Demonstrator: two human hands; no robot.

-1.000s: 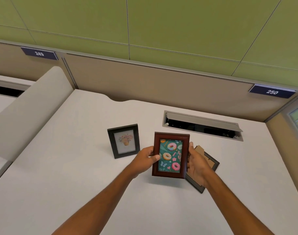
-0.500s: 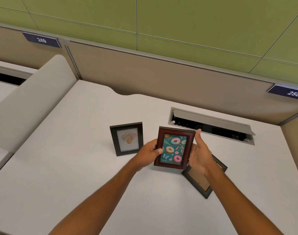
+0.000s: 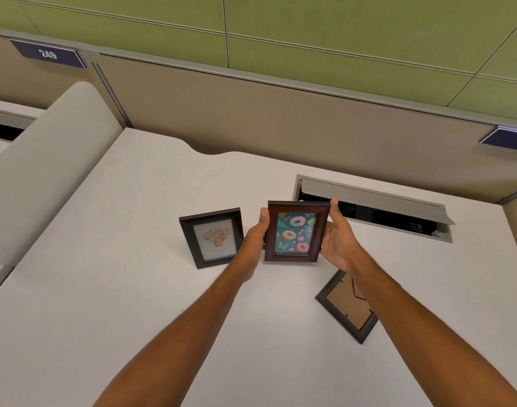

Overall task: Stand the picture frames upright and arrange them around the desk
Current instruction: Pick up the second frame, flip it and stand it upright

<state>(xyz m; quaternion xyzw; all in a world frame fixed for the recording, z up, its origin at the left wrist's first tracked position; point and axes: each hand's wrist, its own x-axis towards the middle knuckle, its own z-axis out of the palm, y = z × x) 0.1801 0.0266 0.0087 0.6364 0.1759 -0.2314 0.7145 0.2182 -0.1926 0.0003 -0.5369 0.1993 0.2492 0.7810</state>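
A dark red-brown frame with a doughnut picture (image 3: 295, 232) is upright near the middle of the white desk (image 3: 104, 289). My left hand (image 3: 256, 239) grips its left edge and my right hand (image 3: 338, 236) holds its right edge. Whether its bottom edge touches the desk I cannot tell. Just to its left a black frame with a flower picture (image 3: 213, 237) stands upright on its own. A third dark frame (image 3: 350, 306) lies face down to the right, its brown back showing, partly under my right forearm.
An open cable tray with a grey lid (image 3: 375, 201) is sunk into the desk behind the frames. A beige partition (image 3: 251, 113) closes the back, a rounded grey divider (image 3: 45, 160) the left side. Number plates read 249 (image 3: 48, 54) and, cut off at right, 2.
Both hands have carried the doughnut frame away from me, off the face-down frame and toward the cable tray, and set it more upright. The other two frames have not moved.
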